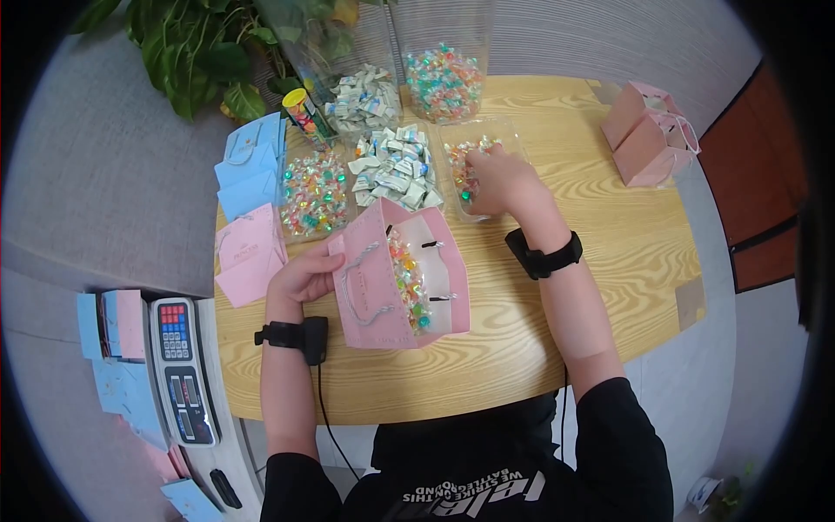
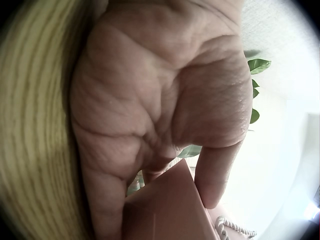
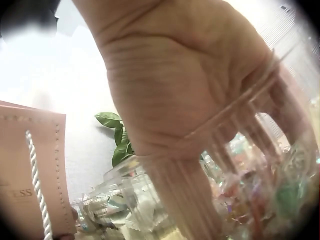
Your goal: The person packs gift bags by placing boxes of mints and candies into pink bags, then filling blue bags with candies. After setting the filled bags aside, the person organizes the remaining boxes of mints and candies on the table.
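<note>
My left hand (image 1: pixel 304 274) grips the side of a pink paper gift bag (image 1: pixel 364 300), its thumb over the edge. The bag tilts on the table with its mouth toward the right; wrapped candies (image 1: pixel 409 283) show inside. In the left wrist view the bag's pink corner (image 2: pixel 165 210) sits between thumb and fingers. My right hand (image 1: pixel 507 181) reaches into a clear plastic tub (image 1: pixel 513 129) of colourful wrapped candies (image 1: pixel 459 161). Seen from the right wrist, its fingers point down, spread among the candies (image 3: pixel 250 205) behind the clear wall. Its fingertips are partly hidden.
Beside the tub stand white-wrapped sweets (image 1: pixel 396 165) and another tub of candies (image 1: pixel 315 191). Tall clear jars (image 1: pixel 444 26) and a colourful tube (image 1: pixel 304 113) are behind. Blue bags (image 1: pixel 248 170) and pink bags (image 1: pixel 248 252) lie left; upright pink bags (image 1: pixel 648 139) right; a scale (image 1: pixel 184 370) lower left.
</note>
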{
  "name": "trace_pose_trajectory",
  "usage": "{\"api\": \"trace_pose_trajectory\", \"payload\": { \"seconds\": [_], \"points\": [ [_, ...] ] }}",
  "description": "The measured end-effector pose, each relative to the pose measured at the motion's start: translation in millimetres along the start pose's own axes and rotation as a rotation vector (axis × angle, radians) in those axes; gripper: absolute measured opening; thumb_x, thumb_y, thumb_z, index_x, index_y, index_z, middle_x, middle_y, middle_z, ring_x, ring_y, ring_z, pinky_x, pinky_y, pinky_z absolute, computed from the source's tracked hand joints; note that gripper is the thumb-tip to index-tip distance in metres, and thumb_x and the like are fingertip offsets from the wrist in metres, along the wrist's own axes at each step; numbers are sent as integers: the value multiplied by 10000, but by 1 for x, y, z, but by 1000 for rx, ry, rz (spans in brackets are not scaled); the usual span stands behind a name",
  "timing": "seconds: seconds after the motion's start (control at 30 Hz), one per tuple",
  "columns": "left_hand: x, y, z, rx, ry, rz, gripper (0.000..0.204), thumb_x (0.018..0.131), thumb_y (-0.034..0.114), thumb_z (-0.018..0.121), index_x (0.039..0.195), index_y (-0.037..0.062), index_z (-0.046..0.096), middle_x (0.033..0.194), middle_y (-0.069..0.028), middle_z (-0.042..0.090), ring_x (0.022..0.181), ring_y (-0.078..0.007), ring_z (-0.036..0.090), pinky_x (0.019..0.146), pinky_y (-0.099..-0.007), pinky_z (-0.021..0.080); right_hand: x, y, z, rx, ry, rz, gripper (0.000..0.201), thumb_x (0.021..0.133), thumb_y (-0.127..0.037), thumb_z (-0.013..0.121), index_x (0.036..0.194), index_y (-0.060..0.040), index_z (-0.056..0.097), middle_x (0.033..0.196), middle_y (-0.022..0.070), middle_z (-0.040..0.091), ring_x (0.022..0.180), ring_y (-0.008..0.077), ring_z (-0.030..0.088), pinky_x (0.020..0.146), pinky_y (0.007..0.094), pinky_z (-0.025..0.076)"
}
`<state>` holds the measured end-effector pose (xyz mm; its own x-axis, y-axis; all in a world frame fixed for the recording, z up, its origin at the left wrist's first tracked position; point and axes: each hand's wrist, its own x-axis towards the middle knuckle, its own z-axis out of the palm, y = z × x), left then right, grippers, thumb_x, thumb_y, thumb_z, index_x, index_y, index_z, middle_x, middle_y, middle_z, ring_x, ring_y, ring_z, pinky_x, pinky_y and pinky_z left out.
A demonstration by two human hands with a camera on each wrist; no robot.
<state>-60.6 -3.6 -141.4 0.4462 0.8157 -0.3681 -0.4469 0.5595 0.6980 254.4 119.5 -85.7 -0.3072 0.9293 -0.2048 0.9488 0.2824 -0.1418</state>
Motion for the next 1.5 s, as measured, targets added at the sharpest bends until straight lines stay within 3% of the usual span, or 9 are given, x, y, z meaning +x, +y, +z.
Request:
{"api": "trace_pose_trajectory", "payload": {
  "seconds": [0.33, 0.5, 0.63, 0.7, 0.8, 1.23, 1.3, 1.33, 1.5],
  "points": [
    [0, 0, -3, 5, -32, 1, 690, 841, 78, 655, 1428, -7, 303, 1358, -133, 494, 1215, -251, 530, 1018, -382, 452, 7, 9, 7, 188, -64, -111, 499, 681, -227, 733, 1130, -130, 539, 1124, 180, 569, 1002, 354, 592, 857, 402, 495],
    [0, 0, -3, -14, -43, 5, 693, 840, 80, 658, 1430, 0, 303, 1355, -130, 498, 1205, -253, 538, 1013, -386, 457, 16, 15, 15, 272, 27, -183, 286, 700, -17, 640, 975, -82, 595, 913, 150, 640, 874, 334, 624, 738, 401, 497],
    [1, 0, -5, -23, -49, 1, 697, 837, 77, 659, 1432, 5, 303, 1348, -128, 504, 1197, -251, 543, 1006, -384, 462, 16, 13, 11, 221, 63, -171, 231, 718, 12, 637, 931, -77, 655, 873, 146, 671, 872, 331, 643, 757, 400, 516],
    [0, 0, -3, -27, -45, -2, 697, 837, 73, 659, 1432, 7, 303, 1340, -126, 510, 1186, -250, 552, 1000, -380, 469, 19, 16, 14, 337, 99, -173, 161, 697, 31, 600, 836, -35, 645, 788, 166, 646, 784, 323, 637, 670, 387, 502],
    [0, 0, -8, 36, -83, -12, 750, 883, 125, 635, 1492, 66, 202, 1399, -100, 452, 1234, -222, 510, 994, -359, 457, 18, 16, 7, 366, 18, -121, 190, 693, 27, 608, 858, -41, 673, 795, 159, 655, 753, 307, 639, 654, 379, 507],
    [0, -1, -7, -4, -58, 3, 721, 881, 95, 630, 1479, 49, 229, 1385, -110, 461, 1230, -222, 510, 1005, -371, 454, -13, 22, -44, 594, 150, -167, 233, 703, -19, 649, 931, -18, 699, 722, 114, 645, 581, 182, 584, 576, 322, 490],
    [0, -1, -6, -8, -57, 1, 717, 876, 92, 636, 1474, 42, 243, 1385, -108, 462, 1233, -222, 508, 1011, -370, 448, -25, 18, -49, 544, 289, -316, 226, 697, -5, 636, 914, -22, 696, 745, 98, 642, 618, 171, 567, 599, 316, 484],
    [0, -1, -4, -9, -55, 3, 717, 876, 92, 636, 1474, 42, 243, 1385, -108, 462, 1233, -222, 508, 1011, -370, 448, -34, 13, -54, 544, 288, -318, 226, 697, -5, 636, 914, -22, 696, 745, 98, 642, 618, 171, 567, 599, 316, 484],
    [-1, 0, 5, -19, -7, 10, 671, 847, 74, 632, 1427, 0, 303, 1316, -128, 526, 1153, -243, 574, 969, -380, 488, -79, -38, -49, 574, 180, -804, 168, 708, -63, 680, 873, -31, 676, 858, 97, 640, 740, 273, 611, 658, 363, 499]
  ]
}}
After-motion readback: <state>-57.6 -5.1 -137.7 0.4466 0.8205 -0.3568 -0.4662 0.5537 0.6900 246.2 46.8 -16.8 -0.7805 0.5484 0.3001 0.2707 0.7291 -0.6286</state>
